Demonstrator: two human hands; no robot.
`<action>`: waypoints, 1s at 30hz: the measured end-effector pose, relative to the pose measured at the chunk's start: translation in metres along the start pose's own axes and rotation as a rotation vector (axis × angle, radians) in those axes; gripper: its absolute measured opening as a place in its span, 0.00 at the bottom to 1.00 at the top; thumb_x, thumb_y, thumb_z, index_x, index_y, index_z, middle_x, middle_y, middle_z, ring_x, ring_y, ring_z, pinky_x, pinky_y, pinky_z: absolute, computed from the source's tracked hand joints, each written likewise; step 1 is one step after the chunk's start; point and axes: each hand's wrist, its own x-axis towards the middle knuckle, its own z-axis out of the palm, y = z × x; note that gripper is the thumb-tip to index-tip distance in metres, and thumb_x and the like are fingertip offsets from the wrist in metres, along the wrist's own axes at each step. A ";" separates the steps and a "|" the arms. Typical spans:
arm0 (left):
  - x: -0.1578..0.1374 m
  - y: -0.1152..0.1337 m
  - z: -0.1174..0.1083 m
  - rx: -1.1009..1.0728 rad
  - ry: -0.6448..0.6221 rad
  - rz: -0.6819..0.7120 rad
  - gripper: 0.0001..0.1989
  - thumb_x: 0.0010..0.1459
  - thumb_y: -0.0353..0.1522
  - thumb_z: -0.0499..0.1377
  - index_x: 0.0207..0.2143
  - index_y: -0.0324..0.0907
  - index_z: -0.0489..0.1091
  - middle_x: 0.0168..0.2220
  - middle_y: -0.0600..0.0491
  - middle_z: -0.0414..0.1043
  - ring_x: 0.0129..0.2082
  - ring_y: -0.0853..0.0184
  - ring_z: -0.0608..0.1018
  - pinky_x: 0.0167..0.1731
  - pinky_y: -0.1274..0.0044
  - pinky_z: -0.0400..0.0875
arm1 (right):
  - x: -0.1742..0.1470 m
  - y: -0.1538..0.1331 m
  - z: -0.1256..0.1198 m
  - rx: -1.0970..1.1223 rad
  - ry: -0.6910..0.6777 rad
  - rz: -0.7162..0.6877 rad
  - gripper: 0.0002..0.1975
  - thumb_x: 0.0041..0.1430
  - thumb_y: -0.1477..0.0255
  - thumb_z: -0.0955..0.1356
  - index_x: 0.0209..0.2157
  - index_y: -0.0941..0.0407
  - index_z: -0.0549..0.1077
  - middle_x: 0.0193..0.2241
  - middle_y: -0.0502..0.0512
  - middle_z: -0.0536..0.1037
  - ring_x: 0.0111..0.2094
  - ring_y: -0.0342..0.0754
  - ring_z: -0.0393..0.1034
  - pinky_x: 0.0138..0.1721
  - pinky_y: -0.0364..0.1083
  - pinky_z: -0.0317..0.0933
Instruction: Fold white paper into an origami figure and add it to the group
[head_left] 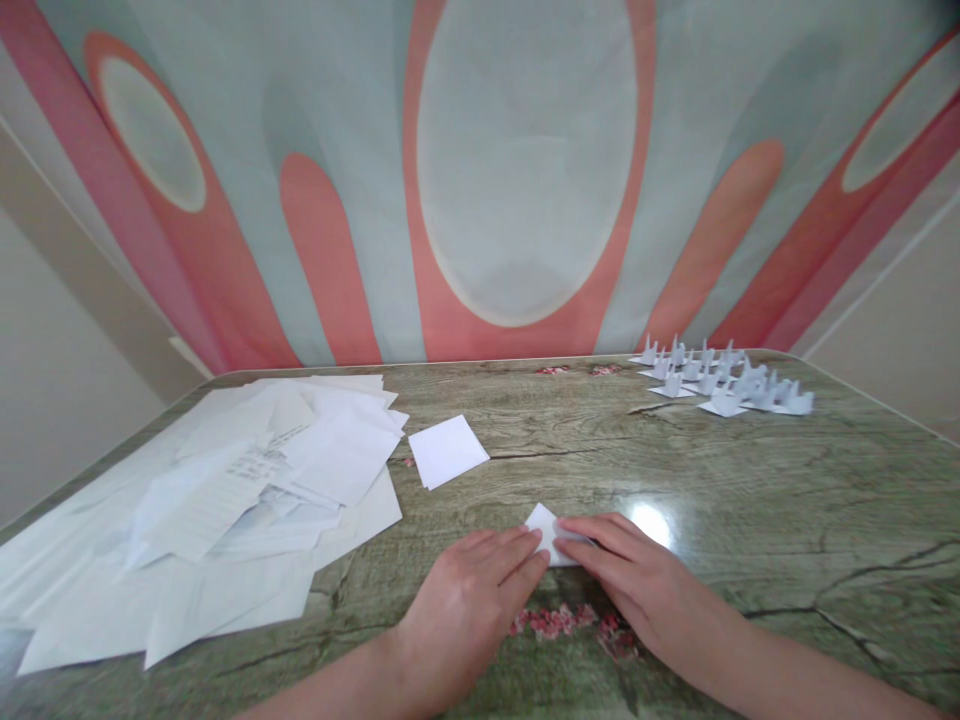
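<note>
A small piece of folded white paper (550,532) lies on the table at the front, its top corner pointing away from me. My left hand (480,585) rests its outstretched fingertips on the paper's left side. From the other side, my right hand (630,565) lays its extended fingers over the right part, hiding much of that edge. Neither hand appears to grip the paper; both press it flat against the tabletop. Beyond my left hand lie square white sheets (448,452), slightly out of line with one another.
A wide, loose pile of white papers (247,500), some printed, covers the table's left side. Several small folded paper figures with upright points (720,375) stand at the back right. Behind the wood-patterned table (525,400) hangs a pink and grey-green backdrop (525,180).
</note>
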 end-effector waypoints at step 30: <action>-0.001 0.002 -0.001 0.041 0.030 0.022 0.18 0.57 0.24 0.48 0.49 0.36 0.63 0.48 0.45 0.70 0.47 0.63 0.73 0.44 0.71 0.71 | 0.001 0.005 -0.001 0.154 0.032 0.098 0.17 0.58 0.80 0.61 0.47 0.52 0.70 0.44 0.56 0.72 0.43 0.47 0.66 0.42 0.47 0.65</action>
